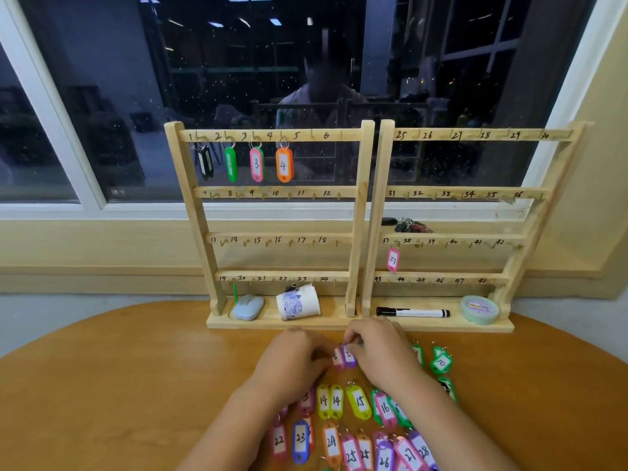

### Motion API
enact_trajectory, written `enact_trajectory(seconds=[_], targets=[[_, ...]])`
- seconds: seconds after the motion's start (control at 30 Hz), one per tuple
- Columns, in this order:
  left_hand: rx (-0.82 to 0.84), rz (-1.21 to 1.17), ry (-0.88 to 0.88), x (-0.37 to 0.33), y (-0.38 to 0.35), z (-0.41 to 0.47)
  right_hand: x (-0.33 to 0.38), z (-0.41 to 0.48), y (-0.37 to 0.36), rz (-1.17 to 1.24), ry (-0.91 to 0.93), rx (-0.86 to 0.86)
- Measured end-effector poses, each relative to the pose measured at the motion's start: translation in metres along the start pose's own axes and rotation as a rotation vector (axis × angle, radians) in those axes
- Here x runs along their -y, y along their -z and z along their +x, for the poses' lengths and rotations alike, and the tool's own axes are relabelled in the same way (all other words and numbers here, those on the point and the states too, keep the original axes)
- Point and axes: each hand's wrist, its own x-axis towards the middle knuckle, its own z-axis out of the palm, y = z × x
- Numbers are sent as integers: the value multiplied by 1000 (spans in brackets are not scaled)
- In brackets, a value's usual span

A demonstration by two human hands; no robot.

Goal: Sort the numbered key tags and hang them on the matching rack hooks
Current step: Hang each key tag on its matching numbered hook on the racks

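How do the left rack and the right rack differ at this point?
The left rack holds tags on hooks 1 to 4 of its top row; the right rack holds one pink tag, on hook 37 in its third row. The left rack's labels run 1 to 24, the right rack's 25 to 48. Both are pale wood with four rows of hooks.

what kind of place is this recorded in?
Likely an office or common room at night: a wooden table by a large window, dark glass reflecting ceiling light panels, and a numbered key rack on the table.
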Motion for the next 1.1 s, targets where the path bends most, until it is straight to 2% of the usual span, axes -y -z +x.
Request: enact_trajectory(seconds=[0.43,0.6,0.7,0.9,0.97,1.1], targets=[[-101,98,21,5,-6,2,3,-3,2,-9,56,2],[-143,131,12,5,-2,1,2,2,6,111,26,1],[-184,63,43,1,7,0,4,6,17,258,16,-5],[-252,-233,73,-3,35,-1,22,7,55,499,32,-53],[-323,-291,64,-5,48,-4,33,10,70,591,55,-73],[-393,-365,25,-18,77,-10,61,21,106,619,109,-131]])
